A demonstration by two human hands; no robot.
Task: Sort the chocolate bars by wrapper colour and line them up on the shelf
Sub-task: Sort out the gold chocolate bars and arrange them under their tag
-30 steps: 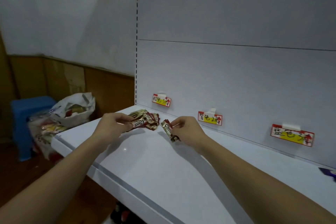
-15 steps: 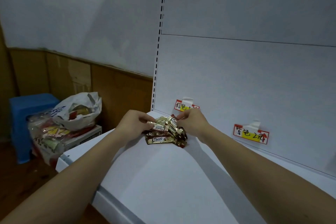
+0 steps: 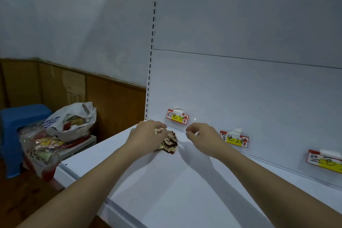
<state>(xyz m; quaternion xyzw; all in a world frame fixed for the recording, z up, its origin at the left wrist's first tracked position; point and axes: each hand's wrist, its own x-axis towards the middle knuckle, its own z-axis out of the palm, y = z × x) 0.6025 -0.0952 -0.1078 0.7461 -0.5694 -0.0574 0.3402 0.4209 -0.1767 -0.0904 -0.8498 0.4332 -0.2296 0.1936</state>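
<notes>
White shelf, plastic bag of snacks

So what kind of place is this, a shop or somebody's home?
Most likely a small shop, or a mock-up of one. There is a white retail shelf with a slotted upright, handwritten price tags taped to its back panel, and a bag of packaged snacks beside it.
</notes>
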